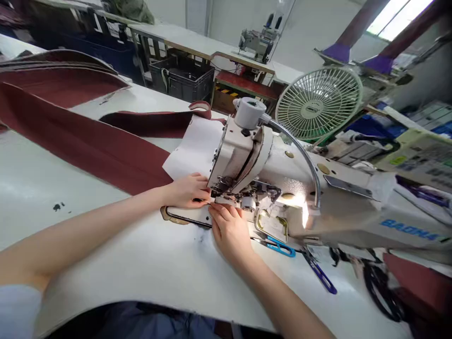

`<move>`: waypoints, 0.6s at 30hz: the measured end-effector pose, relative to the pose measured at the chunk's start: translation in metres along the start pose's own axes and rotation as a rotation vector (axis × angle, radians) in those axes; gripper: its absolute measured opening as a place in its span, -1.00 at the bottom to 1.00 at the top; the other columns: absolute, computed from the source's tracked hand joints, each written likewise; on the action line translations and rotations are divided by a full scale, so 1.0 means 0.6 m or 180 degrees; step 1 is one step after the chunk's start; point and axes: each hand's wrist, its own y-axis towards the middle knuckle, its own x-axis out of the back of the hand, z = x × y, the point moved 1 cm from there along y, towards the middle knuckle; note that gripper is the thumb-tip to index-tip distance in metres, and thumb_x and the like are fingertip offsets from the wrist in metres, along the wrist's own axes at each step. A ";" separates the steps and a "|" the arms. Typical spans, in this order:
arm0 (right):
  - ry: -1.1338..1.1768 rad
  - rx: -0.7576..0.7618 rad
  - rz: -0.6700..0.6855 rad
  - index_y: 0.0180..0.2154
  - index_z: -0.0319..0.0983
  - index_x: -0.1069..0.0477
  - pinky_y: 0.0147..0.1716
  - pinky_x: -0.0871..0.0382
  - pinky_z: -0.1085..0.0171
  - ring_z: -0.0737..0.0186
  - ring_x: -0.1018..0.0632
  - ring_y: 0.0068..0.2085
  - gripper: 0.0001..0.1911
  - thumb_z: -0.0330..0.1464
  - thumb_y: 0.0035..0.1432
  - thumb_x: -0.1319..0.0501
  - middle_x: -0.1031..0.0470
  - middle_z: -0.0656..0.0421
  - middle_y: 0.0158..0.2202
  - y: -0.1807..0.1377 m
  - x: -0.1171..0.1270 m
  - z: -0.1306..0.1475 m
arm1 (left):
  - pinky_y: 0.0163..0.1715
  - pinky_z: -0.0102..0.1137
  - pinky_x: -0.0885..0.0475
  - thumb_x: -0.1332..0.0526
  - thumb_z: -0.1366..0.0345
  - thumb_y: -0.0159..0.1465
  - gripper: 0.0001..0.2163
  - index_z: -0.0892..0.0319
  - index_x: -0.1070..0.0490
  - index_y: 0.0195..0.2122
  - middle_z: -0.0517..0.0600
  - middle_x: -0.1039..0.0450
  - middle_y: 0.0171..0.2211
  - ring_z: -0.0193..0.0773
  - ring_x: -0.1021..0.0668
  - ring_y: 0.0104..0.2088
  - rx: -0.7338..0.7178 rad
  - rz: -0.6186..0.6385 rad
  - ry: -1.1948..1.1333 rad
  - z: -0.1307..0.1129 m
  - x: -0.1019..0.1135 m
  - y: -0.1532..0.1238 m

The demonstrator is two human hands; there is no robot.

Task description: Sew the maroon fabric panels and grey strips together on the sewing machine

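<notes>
A pale sewing machine [233,150] stands over the white table, its lamp lit beside the needle area. My left hand [189,190] is at the left of the presser foot, fingers curled in a pinch close to the needle plate. Just in front of the foot, my right hand [231,230] rests low with its fingers bent and together. Whatever lies beneath the fingertips is hidden. A long dark red strip of material [92,141] runs across the table behind my left forearm, near a white sheet [192,146] by the machine head.
Blue thread snips [280,246] and purple thread snips [322,273] lie right of my right hand. Black-handled scissors [379,292] are farther right. More red pieces [67,84] lie at back left. A fan [318,106] stands behind the machine; a grey crate [183,80] sits beyond.
</notes>
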 end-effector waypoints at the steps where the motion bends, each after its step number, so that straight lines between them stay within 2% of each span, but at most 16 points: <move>1: -0.0024 -0.0048 0.0035 0.02 -0.19 -0.44 -0.02 -0.22 0.12 0.11 -0.46 0.00 -0.70 -0.44 0.30 -0.09 -0.49 0.14 0.09 0.001 0.000 -0.002 | -0.12 -0.32 -0.28 -0.17 0.31 0.32 -0.86 0.07 -0.54 -0.29 -0.04 -0.50 -0.30 -0.25 -0.45 -0.19 0.0009 0.0017 -0.0033 0.004 -0.002 0.001; 8: -0.0082 -0.0190 0.0118 -0.01 -0.16 -0.42 -0.03 -0.23 0.12 0.09 -0.44 0.05 -0.70 -0.47 0.26 -0.09 -0.47 0.12 0.10 0.003 -0.002 -0.006 | -0.08 -0.31 -0.24 -0.18 0.25 0.34 -0.84 0.06 -0.53 -0.35 -0.03 -0.49 -0.15 -0.22 -0.43 -0.07 0.0205 0.0038 0.0060 0.023 -0.009 0.005; 14: -0.0016 -0.0208 0.0117 0.01 -0.16 -0.41 -0.02 -0.24 0.09 0.06 -0.39 0.11 -0.69 -0.46 0.27 -0.07 -0.46 0.11 0.11 0.006 -0.002 -0.005 | -0.14 -0.30 -0.22 -0.17 0.30 0.33 -0.87 0.10 -0.46 -0.36 -0.02 -0.47 -0.19 -0.22 -0.42 -0.12 0.0285 0.0174 0.0513 0.010 -0.007 0.007; 18: -0.0044 -0.0145 0.0072 0.02 -0.15 -0.40 -0.01 -0.23 0.07 0.04 -0.39 0.10 -0.69 -0.44 0.29 -0.05 -0.45 0.11 0.11 0.006 -0.005 -0.009 | -0.15 -0.29 -0.22 -0.15 0.29 0.33 -0.86 0.11 -0.45 -0.36 0.00 -0.46 -0.18 -0.22 -0.43 -0.12 0.0340 0.0108 0.0570 0.009 -0.004 0.010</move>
